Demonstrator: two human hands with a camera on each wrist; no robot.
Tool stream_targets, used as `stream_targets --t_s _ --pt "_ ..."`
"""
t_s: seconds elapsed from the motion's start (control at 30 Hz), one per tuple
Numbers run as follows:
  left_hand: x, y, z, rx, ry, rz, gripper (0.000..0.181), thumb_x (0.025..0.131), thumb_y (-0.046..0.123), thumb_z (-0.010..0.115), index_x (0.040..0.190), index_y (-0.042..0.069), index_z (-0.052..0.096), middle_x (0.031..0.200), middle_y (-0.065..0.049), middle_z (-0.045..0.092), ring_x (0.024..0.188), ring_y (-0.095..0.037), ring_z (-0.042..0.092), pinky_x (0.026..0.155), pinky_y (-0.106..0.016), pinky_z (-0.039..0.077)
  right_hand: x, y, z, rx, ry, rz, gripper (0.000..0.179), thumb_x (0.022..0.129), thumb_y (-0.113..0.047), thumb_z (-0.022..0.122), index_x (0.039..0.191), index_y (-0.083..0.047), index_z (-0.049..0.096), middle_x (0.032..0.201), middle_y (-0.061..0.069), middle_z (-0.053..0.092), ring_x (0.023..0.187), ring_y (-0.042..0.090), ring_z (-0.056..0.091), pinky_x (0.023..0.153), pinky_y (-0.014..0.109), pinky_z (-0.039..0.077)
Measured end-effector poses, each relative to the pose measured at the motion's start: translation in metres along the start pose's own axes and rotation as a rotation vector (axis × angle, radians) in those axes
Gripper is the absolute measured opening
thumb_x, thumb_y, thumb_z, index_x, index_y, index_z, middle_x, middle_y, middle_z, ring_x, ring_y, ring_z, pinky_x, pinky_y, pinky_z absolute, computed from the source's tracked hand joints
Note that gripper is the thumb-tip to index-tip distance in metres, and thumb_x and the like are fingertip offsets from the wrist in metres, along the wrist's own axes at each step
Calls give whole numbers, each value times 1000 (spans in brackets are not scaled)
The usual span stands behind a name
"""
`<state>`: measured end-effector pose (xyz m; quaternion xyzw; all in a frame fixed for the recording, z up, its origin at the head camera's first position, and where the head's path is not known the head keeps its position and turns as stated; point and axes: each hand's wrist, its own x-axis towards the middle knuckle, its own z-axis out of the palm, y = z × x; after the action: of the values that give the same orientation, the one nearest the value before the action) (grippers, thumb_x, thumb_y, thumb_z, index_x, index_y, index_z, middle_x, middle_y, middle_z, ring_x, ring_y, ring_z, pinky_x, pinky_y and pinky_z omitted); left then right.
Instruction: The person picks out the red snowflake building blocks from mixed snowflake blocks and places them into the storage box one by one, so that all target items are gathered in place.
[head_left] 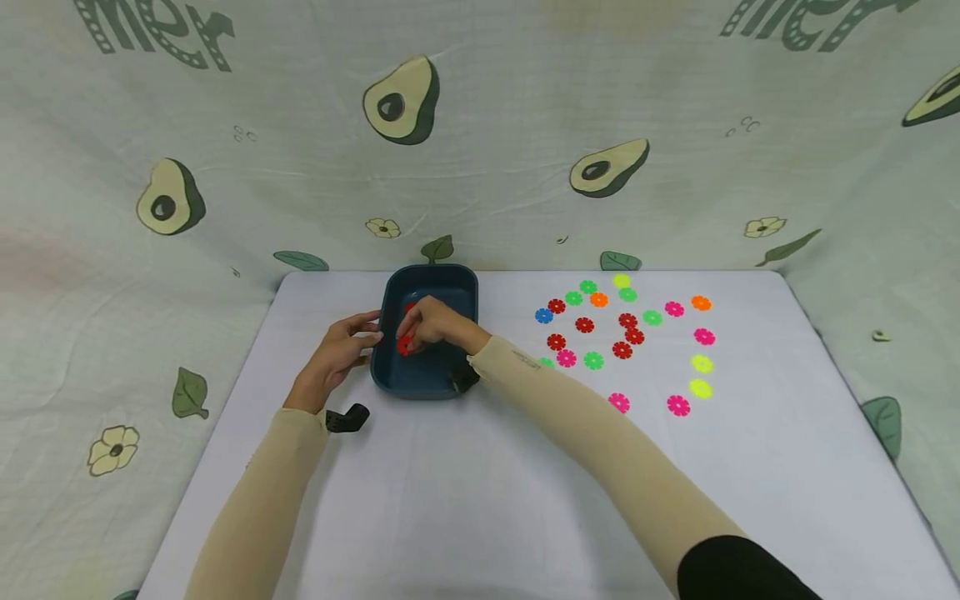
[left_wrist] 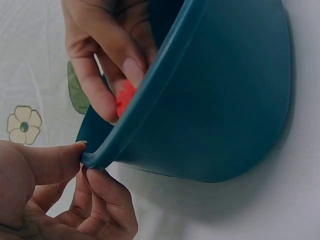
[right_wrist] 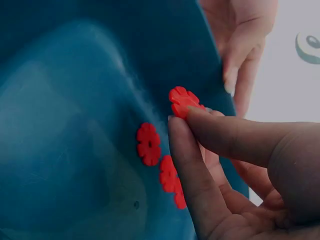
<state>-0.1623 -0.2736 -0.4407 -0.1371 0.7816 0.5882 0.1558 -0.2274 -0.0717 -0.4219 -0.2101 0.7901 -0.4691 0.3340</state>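
A dark blue plastic tub [head_left: 420, 390] stands at the back of the table, left of the middle. My left hand [head_left: 336, 357] pinches its left rim, thumb on one side and fingers on the other, as the left wrist view shows. Inside the tub, my right hand [head_left: 441, 323] pinches a red flower-shaped disc [right_wrist: 182, 100] between thumb and forefinger. Below it, on the tub's bottom, lie a red notched disc [right_wrist: 149, 144] and two overlapping red discs [right_wrist: 168, 173], partly hidden by my fingers.
Several notched discs lie scattered right of the tub, among them a blue disc [head_left: 543, 316], a yellow disc [head_left: 702, 363], an orange disc [head_left: 701, 303] and a pink disc [head_left: 678, 406]. My right forearm crosses in front of some. A patterned cloth [head_left: 510, 125] hangs behind the table.
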Motion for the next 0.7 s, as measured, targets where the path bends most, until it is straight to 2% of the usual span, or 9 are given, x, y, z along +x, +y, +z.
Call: stream_targets --t_s 0.23,0.5,0.7 --pt "2 -1 -1 -20 5 -1 58 108 7 57 164 10 40 150 -17 43 115 -19 52 86 -26 52 9 2 5 -14 -65 47 27 86 22 71 111 12 76 81 11 67 70 17 67 77 32 63" --pt "1 0 0 -33 2 2 59 108 6 57 164 10 40 148 -16 44 115 -20 51 83 -24 53 20 3 10 -58 -179 98 27 91 19 68 115 11 76 97 21 72 75 20 70 83 35 63" --pt "0 1 0 -29 7 -8 58 108 6 57 163 11 41 148 -15 43 116 -21 50 83 -24 52 23 0 12 -86 -223 133 27 92 18 68 116 10 76 104 22 73 79 21 71 84 35 62"
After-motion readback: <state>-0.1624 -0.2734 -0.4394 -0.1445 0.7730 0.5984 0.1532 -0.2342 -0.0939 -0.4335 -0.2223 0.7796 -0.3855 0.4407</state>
